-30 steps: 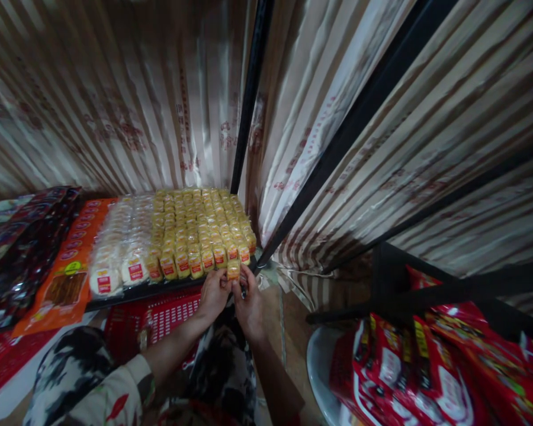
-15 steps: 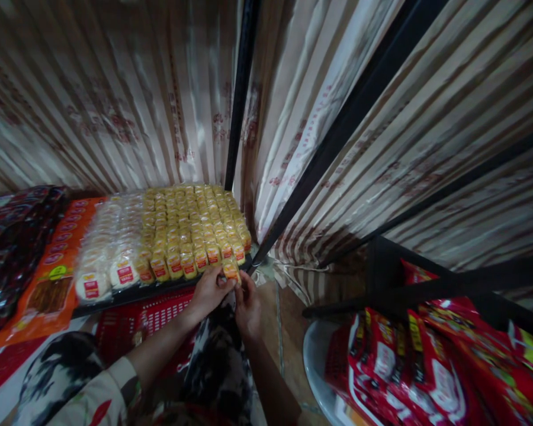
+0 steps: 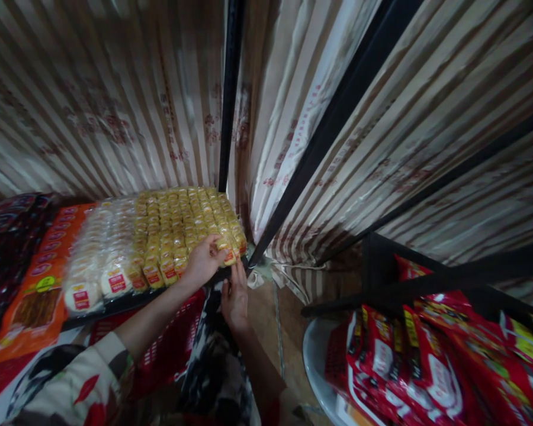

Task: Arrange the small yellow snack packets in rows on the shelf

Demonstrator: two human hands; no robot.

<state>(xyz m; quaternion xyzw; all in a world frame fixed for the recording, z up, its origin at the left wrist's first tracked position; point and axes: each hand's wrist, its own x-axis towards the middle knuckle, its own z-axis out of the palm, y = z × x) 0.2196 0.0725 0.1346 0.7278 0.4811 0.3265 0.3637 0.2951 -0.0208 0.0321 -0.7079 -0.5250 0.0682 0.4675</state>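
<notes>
My left hand [image 3: 204,260] is at the front right of the rows of yellow wrapped snacks [image 3: 164,222]. Its thumb and fingers are closed on a small yellow wrapped snack [image 3: 228,253] with a red and orange label, at the front edge of the rows. My right hand [image 3: 236,299] is just below, with its fingers stretched up to the lower edge of that snack and its thumb apart. White wrapped round snacks [image 3: 116,278] stand in rows left of the yellow ones. A black tray edge [image 3: 111,307] runs under them.
An orange snack bag [image 3: 39,296] and dark packets [image 3: 9,254] lie at the left. A red basket [image 3: 169,349] is below the tray. Black metal bars [image 3: 293,201] cross before striped curtains [image 3: 84,118]. Red packets [image 3: 426,361] fill the lower right beside a pale basin [image 3: 313,361].
Both hands have moved up and slightly left, bringing the small snack against the front of the rows. My right fingers have straightened. The view has shifted slightly.
</notes>
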